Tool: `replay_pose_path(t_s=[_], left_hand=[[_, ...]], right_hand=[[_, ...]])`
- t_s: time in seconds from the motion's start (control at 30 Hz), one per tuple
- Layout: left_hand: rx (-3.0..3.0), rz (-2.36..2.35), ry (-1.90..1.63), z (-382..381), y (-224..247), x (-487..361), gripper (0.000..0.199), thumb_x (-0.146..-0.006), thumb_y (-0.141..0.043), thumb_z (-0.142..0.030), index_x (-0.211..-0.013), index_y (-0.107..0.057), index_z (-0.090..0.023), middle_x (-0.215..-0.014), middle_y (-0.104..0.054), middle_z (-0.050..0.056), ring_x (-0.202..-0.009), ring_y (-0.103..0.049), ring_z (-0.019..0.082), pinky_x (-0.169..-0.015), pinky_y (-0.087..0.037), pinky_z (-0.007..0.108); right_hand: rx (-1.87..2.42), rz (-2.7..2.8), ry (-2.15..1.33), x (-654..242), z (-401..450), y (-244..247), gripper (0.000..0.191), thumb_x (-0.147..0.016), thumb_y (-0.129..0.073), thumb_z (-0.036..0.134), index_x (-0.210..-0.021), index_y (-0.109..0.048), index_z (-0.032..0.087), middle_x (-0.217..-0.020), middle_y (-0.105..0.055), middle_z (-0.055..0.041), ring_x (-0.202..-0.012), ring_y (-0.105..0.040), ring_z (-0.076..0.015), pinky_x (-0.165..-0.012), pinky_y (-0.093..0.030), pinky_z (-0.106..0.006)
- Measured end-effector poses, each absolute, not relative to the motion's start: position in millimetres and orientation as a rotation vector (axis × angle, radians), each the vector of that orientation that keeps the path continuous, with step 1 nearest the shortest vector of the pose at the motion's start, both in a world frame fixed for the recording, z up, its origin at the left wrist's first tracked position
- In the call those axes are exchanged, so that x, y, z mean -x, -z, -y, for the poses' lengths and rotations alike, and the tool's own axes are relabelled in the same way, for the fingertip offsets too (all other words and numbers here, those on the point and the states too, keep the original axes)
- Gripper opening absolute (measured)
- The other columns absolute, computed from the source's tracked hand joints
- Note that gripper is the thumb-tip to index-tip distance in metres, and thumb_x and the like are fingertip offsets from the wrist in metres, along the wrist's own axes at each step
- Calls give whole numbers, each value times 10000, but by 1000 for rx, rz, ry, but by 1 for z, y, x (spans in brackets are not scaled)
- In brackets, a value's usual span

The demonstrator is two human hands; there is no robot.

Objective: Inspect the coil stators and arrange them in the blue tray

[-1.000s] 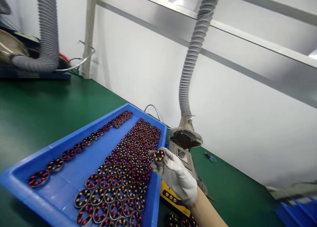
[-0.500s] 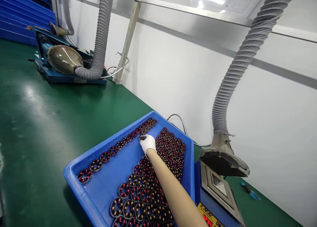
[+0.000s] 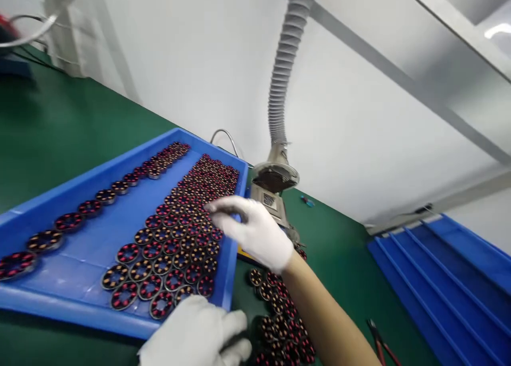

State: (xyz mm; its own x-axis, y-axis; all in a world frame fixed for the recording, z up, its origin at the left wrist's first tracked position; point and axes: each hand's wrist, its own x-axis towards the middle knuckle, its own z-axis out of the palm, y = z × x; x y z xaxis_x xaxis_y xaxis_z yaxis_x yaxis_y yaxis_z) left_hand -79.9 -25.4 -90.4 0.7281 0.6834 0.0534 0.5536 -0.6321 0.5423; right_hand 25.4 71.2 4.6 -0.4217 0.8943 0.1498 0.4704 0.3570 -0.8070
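My right hand (image 3: 255,233), in a white glove with darkened fingertips, hovers over the right side of a blue tray (image 3: 235,270). Its thumb and index finger are apart, and no part shows between them. My left hand (image 3: 195,334), also gloved, is at the tray's near edge beside a loose pile of wound ring cores (image 3: 279,318). Blur and a dark patch between its fingers hide whether it holds anything. Inside the tray, close-packed ring cores (image 3: 171,249) with red or copper-coloured windings fill the right part. A row of cores (image 3: 90,209) runs along the far left wall.
Behind the tray, a grey duct hood (image 3: 276,174) hangs over a small machine (image 3: 271,204). Stacked blue trays (image 3: 439,281) stand at the right, with red-handled pliers (image 3: 381,342) nearby. A small blue tool (image 3: 307,201) lies on the green bench (image 3: 327,233).
My right hand has left the row of cores and moved right and nearer; one core sits beside the row where it was. My left hand has come into view. The camera has turned right.
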Motion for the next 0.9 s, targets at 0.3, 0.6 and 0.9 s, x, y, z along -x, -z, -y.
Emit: replay_pose_path(t_s=[0.3,0.6,0.9], left_hand=[[-2677,-1370,-47,42,87,-11,341,-839,-459,-75,-1128,-599,-192,-742,-676,70,-681,-659,259,-606,-523,395],[-2653,-1689,237,14,118,-39,415,-860,-472,-19,-1241,-490,-181,-810,-665,25,-652,-665,175,-559,-538,309],[-2494,-1507,-97,35,120,-18,421,-837,-364,15,-1144,-566,-191,-908,-689,77,-763,-664,191,-697,-521,317]], right_hand=[[1573,1030,-585,-166,84,78,262,-697,-658,350,-910,-729,216,-1059,-700,-105,-1000,-643,-263,-895,-515,-377],[1488,1035,-495,-150,109,137,174,-756,-592,307,-806,-744,239,-932,-730,-85,-878,-679,-223,-810,-551,-307],[1407,1542,-173,-162,100,140,393,-794,-519,120,-1076,-654,357,-1086,-687,-52,-1004,-646,-236,-858,-545,-385]])
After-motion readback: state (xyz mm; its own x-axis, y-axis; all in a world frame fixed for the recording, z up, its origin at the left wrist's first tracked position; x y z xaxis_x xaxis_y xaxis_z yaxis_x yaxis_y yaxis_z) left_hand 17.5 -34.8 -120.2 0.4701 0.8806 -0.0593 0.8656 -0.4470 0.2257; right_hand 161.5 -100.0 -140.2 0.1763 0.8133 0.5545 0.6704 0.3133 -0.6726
